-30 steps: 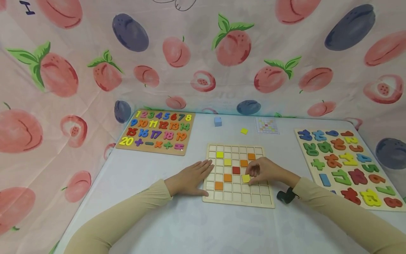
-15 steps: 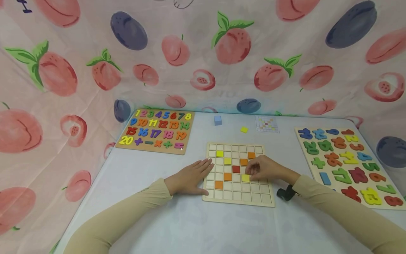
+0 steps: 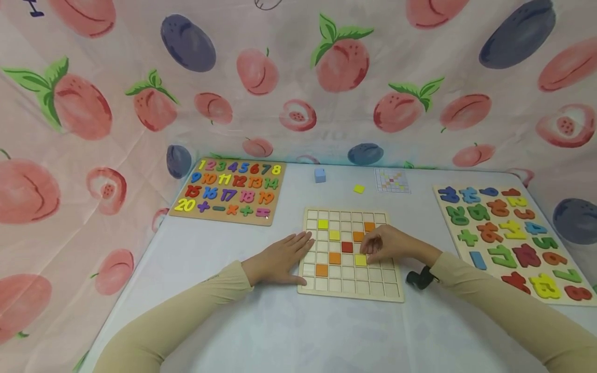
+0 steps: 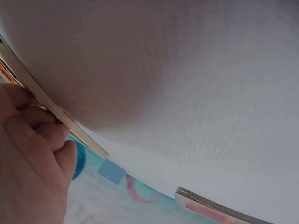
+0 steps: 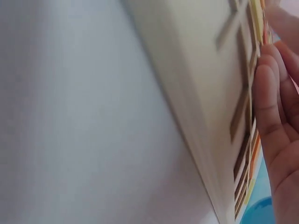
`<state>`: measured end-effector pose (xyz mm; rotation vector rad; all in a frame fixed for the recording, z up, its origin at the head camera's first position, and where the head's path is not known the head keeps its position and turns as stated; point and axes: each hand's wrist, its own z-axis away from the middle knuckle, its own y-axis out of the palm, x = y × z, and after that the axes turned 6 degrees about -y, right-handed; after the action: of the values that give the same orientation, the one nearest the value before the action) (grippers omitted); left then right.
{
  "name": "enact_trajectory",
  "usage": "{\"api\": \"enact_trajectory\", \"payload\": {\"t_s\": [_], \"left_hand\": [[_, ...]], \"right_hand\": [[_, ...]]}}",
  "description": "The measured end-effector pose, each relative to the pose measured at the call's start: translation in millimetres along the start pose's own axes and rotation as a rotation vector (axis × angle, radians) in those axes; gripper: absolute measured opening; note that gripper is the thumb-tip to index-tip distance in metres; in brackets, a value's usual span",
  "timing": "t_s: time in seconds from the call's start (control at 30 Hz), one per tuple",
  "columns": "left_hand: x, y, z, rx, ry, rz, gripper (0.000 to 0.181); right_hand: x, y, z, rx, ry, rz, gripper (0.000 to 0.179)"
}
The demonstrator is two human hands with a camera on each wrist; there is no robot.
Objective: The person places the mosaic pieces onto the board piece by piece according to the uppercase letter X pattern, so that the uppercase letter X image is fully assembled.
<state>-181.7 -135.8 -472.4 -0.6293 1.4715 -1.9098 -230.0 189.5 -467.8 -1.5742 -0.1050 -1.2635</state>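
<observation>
A wooden grid board [image 3: 351,296] lies on the table, with a red tile [image 3: 347,247] near its middle and several orange and yellow tiles in its cells. My left hand [image 3: 280,261] rests with straight fingers over the board's left edge; the left wrist view shows the board's edge [image 4: 51,105] beside that hand. At the lower right of the red tile, my right hand [image 3: 389,246] has its curled thumb and fingers on the edge of a yellow tile [image 3: 360,260], which lies flat at a cell. In the right wrist view, the fingertips [image 5: 266,84] touch the board's top side.
Behind the board are a light blue cube [image 3: 319,175], a loose yellow tile [image 3: 358,189] and a printed grid card [image 3: 393,181]. Number boards stand at left [image 3: 224,216] and right [image 3: 454,228]. A small black object [image 3: 418,279] is by my right wrist.
The yellow tile in my right hand, slightly tilted a second ago, has come down flat over its cell. My left hand stays put; the head view has shifted a little.
</observation>
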Motion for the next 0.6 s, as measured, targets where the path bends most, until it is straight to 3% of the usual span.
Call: {"api": "enact_trajectory", "payload": {"t_s": [0.37, 0.6], "left_hand": [[-0.3, 0.8, 0.1, -0.002, -0.003, -0.006, 0.098], [0.3, 2.2, -0.7, 0.003, -0.008, -0.013, 0.098]], "right_hand": [[-5, -23, -2.7, -0.015, -0.056, -0.134, 0.025], [-9, -47, -6.9, -0.049, -0.074, -0.146, 0.027]]}}
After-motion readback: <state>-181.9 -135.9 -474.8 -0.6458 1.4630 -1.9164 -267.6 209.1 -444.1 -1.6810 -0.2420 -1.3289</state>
